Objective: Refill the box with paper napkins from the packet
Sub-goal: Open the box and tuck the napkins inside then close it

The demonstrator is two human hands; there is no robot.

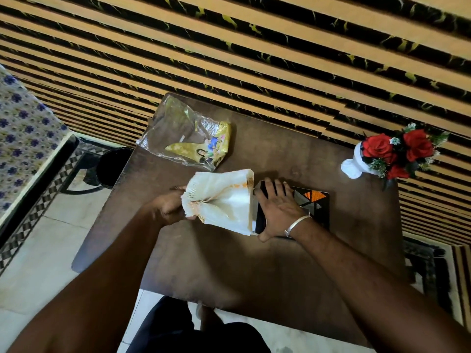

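Note:
A thick stack of white paper napkins [224, 200] with orange edging lies bent in the middle of the table. My left hand [169, 207] grips its left end. The stack's right end meets the open end of the black box [316, 202], which has orange and grey triangles on top and lies on its side. My right hand [279, 208] presses flat over the box near its opening, thumb around the near edge. The clear and yellow plastic packet [186, 133] lies crumpled and looks empty at the table's far left.
The dark brown table [229, 271] stands against a striped wall. A white vase of red roses [392, 154] sits at the far right corner. A black round bin [112, 166] is on the floor to the left, beside patterned fabric.

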